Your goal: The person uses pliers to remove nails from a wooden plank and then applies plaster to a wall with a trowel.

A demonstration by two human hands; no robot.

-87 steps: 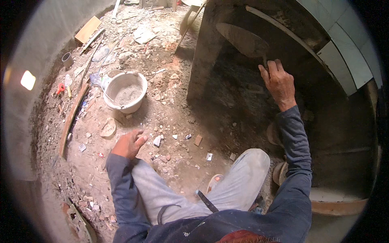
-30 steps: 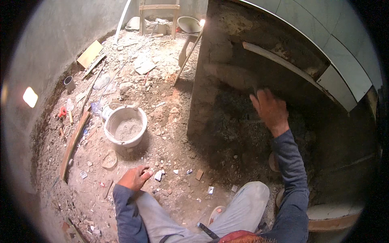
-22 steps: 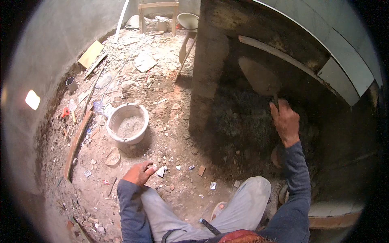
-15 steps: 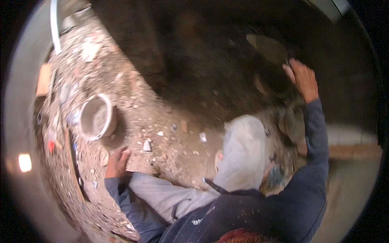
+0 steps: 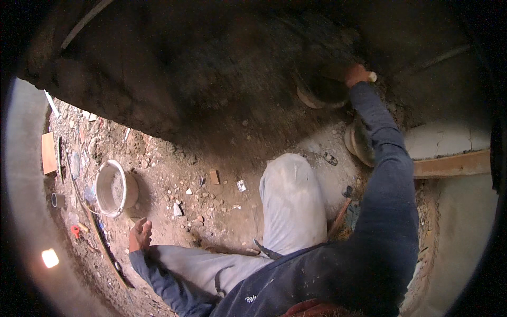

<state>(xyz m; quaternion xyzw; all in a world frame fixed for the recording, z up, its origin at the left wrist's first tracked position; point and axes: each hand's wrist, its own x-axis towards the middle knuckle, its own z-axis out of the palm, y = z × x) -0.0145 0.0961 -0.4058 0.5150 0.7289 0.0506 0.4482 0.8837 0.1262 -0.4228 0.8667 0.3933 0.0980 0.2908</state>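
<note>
My right hand [image 5: 359, 75] reaches far into the shadow at the upper right. Its fingers are closed round a handle whose pale, rounded end [image 5: 373, 77] sticks out on the right; the rest of it is lost in the dark. Just left of that hand is the rim of a dark round container [image 5: 309, 99], and a second container [image 5: 358, 142] stands nearer, partly behind my forearm. My left hand [image 5: 140, 235] is empty, fingers loosely curled and apart, by my left knee. Close beyond it stands a whitish bucket [image 5: 124, 185] with grey material inside and a wire handle.
Stones and a small brick piece [image 5: 214, 177] litter the dirt floor. A long wooden strip [image 5: 108, 251], a red object [image 5: 75, 231] and an orange-brown board [image 5: 48, 153] lie along the left wall. A pale ledge with a wooden edge [image 5: 451, 165] juts in at right.
My right hand has gone from loosely spread fingers to a closed grip on the handle, further into the shadow. The view has shifted; my left hand stays by the knee.
</note>
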